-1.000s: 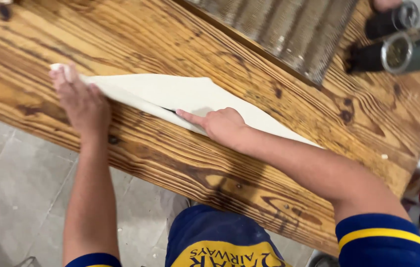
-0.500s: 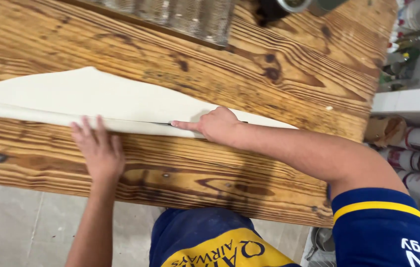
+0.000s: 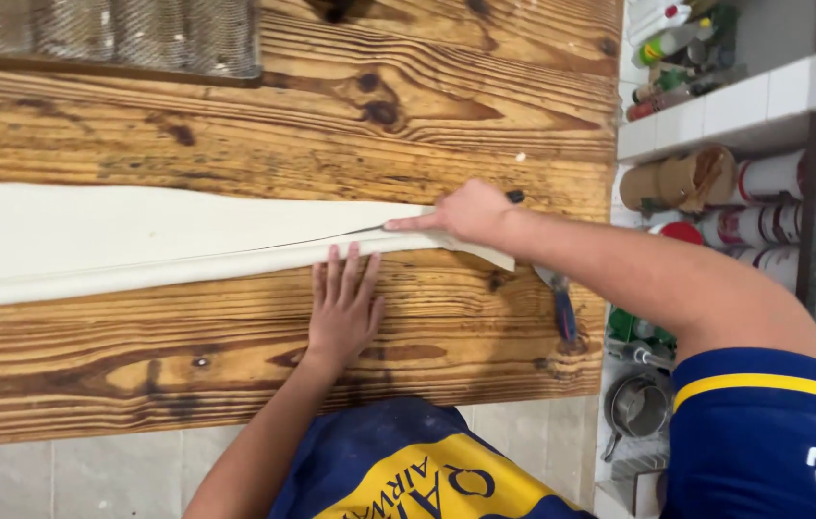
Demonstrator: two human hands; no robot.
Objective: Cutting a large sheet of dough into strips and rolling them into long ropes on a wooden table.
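Where the broad plank counter (image 3: pixel 235 135) of knotty, varnished pine is seen from above, most of its width is taken up by a long cream-white sheet (image 3: pixel 91 240) of thin, pliable material, folded over on itself and laid lengthwise along the grain. The sheet is spread wide at the left edge of the view and is drawn to a narrow point at the right, near the counter's end. It is judged to be light and soft: it lies flat without springing up, its folded edge sags into a gentle curve, and the upper layer is parted from the lower by only a thin dark seam. Whether it is fabric, paper or a thin vinyl cannot be told. Little stiffness is to be expected, so it would best be held flat under an open palm or pinched at the folded edge, close to the point being worked, since a grip far from there would let it slide or wrinkle on the smooth varnish.

The left hand (image 3: pixel 342 308) is laid open, fingers spread, on the bare wood just below the sheet, its fingertips touching the lower edge. The right hand (image 3: pixel 465 211) is closed loosely over the tapered end, index finger stretched along the seam; a small dark object (image 3: pixel 515 196) shows beyond the knuckles, and whether it is gripped cannot be told. A blue-handled tool (image 3: pixel 563 309) lies near the counter's right edge, apart from both hands.
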